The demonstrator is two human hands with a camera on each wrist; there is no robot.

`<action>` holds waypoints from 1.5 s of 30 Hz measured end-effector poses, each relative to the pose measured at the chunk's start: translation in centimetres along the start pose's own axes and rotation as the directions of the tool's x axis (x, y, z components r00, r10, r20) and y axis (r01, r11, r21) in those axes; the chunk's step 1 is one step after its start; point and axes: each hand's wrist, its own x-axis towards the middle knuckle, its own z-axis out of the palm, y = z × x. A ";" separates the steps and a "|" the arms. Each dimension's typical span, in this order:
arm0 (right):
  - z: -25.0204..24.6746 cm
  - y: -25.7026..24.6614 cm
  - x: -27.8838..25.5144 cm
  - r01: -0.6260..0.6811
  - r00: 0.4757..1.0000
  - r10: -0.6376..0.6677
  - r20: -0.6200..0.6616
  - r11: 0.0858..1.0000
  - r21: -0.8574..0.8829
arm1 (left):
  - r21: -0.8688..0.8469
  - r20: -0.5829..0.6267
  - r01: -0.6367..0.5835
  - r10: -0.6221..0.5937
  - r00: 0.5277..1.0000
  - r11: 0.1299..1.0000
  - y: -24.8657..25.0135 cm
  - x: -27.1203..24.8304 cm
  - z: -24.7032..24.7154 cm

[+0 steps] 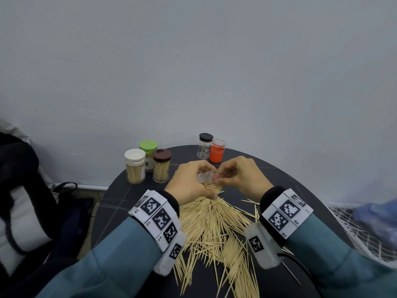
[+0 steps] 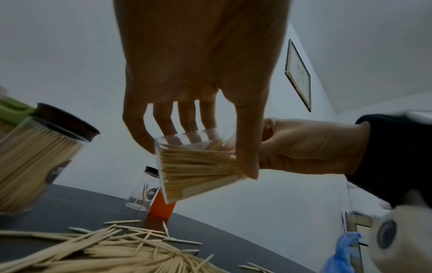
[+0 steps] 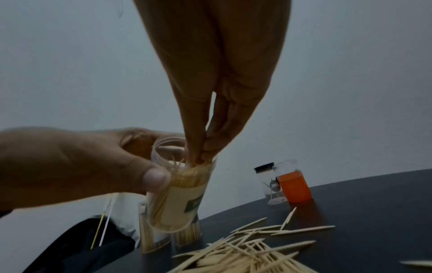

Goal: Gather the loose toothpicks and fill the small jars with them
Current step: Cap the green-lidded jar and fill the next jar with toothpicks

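My left hand [image 1: 193, 181] grips a clear lidless jar [image 1: 205, 177] above the dark round table [image 1: 133, 203]. The jar is tilted and packed with toothpicks. In the left wrist view the jar [image 2: 196, 166] lies between thumb and fingers, its mouth turned toward my right hand [image 2: 304, 146]. In the right wrist view my right hand [image 3: 201, 153] has thumb and fingers pinched together inside the mouth of the jar [image 3: 180, 194], on the toothpick tips. A big pile of loose toothpicks [image 1: 214, 229] is spread between my wrists.
At the back left stand three full jars with white [image 1: 135, 166], green [image 1: 148, 154] and brown [image 1: 161, 165] lids. At the back are a black-lidded clear jar [image 1: 204, 146] holding a few toothpicks and an orange jar [image 1: 217, 151]. A black bag [image 1: 32, 190] lies left, white mesh [image 1: 365, 233] right.
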 end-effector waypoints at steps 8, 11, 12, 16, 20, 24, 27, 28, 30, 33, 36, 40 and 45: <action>-0.6 0.4 0.2 -0.028 0.989 0.014 -0.144 0.995 -0.095 | -0.029 -0.051 0.029 -0.031 0.998 0.999 -0.1 0.1 -0.2; -0.8 1.4 0.3 -0.202 0.979 0.200 -0.031 0.959 -0.201 | -0.024 -0.111 0.059 -0.061 0.992 0.998 -0.4 0.2 -0.5; -0.7 1.8 0.3 -0.278 0.950 0.306 0.057 0.917 -0.285 | -0.022 -0.126 0.066 -0.068 0.990 0.998 -0.4 0.2 -0.6; 0.9 2.4 -0.1 -0.329 0.767 0.564 0.304 0.754 -0.569 | -0.012 -0.147 0.074 -0.075 0.986 0.997 -0.6 0.3 -0.8; 2.4 2.3 -0.2 -0.278 0.786 0.537 0.306 0.749 -0.601 | -0.019 -0.136 0.076 -0.078 0.988 0.997 -0.5 0.3 -0.6; 3.2 1.8 0.1 -0.298 0.779 0.544 0.311 0.758 -0.580 | -0.002 -0.128 0.086 -0.085 0.988 0.996 -0.4 0.3 -0.5; 3.6 1.4 0.1 -0.303 0.788 0.538 0.299 0.762 -0.573 | 0.012 -0.126 0.093 -0.091 0.988 0.996 -0.4 0.2 -0.6; 3.7 1.4 0.1 -0.306 0.789 0.538 0.295 0.761 -0.571 | 0.013 -0.123 0.092 -0.090 0.988 0.996 -0.4 0.2 -0.6; 4.0 1.2 -0.1 -0.308 0.792 0.539 0.286 0.757 -0.576 | 0.008 -0.114 0.095 -0.094 0.989 0.995 -0.4 0.2 -0.6; 4.2 0.6 -0.3 -0.302 0.798 0.535 0.278 0.754 -0.584 | 0.002 -0.104 0.100 -0.099 0.990 0.995 -0.3 0.1 -0.5; 4.3 -0.1 -0.5 -0.304 0.779 0.554 0.292 0.742 -0.597 | 0.007 -0.096 0.090 -0.089 0.991 0.996 -0.2 0.1 -0.4; 4.1 -1.5 -0.6 -0.315 0.745 0.588 0.316 0.727 -0.610 | 0.001 -0.086 0.089 -0.089 0.992 0.996 -0.2 0.0 -0.3; 3.1 -3.5 -0.8 -0.388 0.740 0.592 0.320 0.764 -0.515 | -0.015 -0.097 0.089 -0.090 0.991 0.996 -0.3 0.1 -0.7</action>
